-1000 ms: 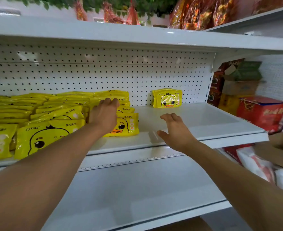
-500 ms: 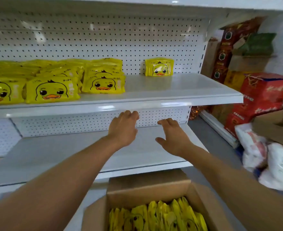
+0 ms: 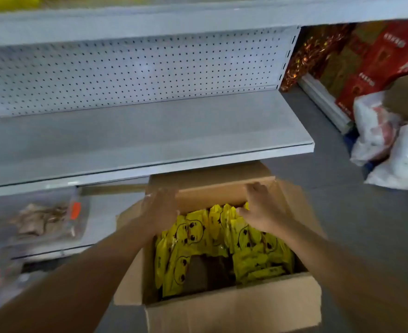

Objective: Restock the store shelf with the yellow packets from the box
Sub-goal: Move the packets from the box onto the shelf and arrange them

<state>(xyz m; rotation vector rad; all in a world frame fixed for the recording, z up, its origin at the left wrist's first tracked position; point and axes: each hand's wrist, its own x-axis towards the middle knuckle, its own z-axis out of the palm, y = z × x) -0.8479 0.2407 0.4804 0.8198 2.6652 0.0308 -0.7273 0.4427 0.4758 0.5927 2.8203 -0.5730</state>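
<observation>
An open cardboard box (image 3: 234,308) stands on the floor in front of the white store shelf (image 3: 150,138). Inside it, yellow packets (image 3: 193,234) printed with a duck face stand on edge, with a dark gap in the middle. My left hand (image 3: 161,210) is blurred and hovers over the box's far left corner, fingers stretched forward, holding nothing. My right hand (image 3: 263,212) reaches over the packets at the far right of the box, fingers spread near the box's far wall, thumb touching the packet tops. A strip of yellow packets (image 3: 10,1) shows on the upper shelf.
The middle shelf board is bare, backed by pegboard. Clear bags with brown contents (image 3: 44,219) lie on the lowest shelf at left. Red cartons (image 3: 378,63) and white sacks (image 3: 390,145) crowd the grey floor at right.
My view has tipped down from the stocked shelf to the box. Both hands came down from the shelf level and now sit over the box's far end.
</observation>
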